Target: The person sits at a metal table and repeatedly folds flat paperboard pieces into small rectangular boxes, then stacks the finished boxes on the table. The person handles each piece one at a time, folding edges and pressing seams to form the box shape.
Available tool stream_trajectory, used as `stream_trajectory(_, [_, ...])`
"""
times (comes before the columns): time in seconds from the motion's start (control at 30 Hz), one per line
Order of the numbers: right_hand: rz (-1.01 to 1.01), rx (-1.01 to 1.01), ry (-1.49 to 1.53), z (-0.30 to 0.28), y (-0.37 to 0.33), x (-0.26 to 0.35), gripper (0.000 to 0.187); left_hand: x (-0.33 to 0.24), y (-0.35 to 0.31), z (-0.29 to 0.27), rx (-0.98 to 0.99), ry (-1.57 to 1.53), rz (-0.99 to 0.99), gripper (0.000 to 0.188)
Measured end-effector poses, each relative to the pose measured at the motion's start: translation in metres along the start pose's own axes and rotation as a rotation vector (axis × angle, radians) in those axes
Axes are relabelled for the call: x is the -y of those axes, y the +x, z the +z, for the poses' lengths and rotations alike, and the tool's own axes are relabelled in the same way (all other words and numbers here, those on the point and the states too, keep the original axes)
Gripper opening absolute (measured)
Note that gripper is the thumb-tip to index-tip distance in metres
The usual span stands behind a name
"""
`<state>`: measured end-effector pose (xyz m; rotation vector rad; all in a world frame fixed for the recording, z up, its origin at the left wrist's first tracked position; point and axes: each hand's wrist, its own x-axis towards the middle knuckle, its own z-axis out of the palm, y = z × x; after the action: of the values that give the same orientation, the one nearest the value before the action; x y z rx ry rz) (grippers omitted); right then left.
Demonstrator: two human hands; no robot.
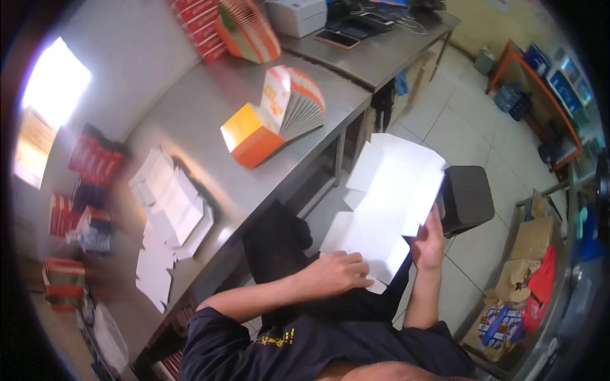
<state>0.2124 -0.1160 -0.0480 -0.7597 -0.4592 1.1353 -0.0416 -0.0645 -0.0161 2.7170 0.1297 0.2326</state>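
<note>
A flat, unfolded white carton blank (397,190) with notched flaps is held over my lap, its plain side facing up. My left hand (340,274) is closed, its fingers curled at the blank's near edge. On the right, my right hand (429,240) grips the blank's side edge, the thumb along it and the other fingers partly hidden. More white carton blanks (171,213) lie in a loose pile on the metal table to my left. Farther along the table sit an orange and yellow box (252,136) and a fanned row of folded cartons (304,108).
The metal table (210,143) runs along my left. At its back are red boxes (197,25), another carton stack (248,32), a white printer (297,16) and a phone (337,39). A dark stool (470,197) stands right of the blank. Cardboard boxes (534,241) fill the right side.
</note>
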Motion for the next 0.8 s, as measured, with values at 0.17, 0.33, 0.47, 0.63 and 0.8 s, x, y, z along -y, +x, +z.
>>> stream_trajectory(0.17, [-0.157,-0.300,-0.559,-0.026,-0.002,-0.003,0.058,0.028,0.019,0.043,0.062,-0.066,0.153,0.028])
stream_trajectory(0.33, [-0.555,-0.400,-1.092,-0.006,0.012,-0.040,0.055,0.052,0.043,0.012,-0.334,-0.475,-0.086,0.055])
stream_trajectory(0.47, [-0.507,-0.042,-1.154,0.024,0.018,-0.085,0.050,0.087,0.069,0.003,-0.662,-0.741,-0.251,0.038])
stream_trajectory(0.63, [-0.495,0.002,-1.171,0.025,0.046,-0.109,0.056,0.151,0.085,0.043,-0.857,-1.131,-0.370,0.025])
stream_trajectory(0.8, [-0.366,0.153,-1.203,0.016,0.051,-0.142,0.067,0.197,0.085,0.073,-0.932,-1.087,-0.552,0.019])
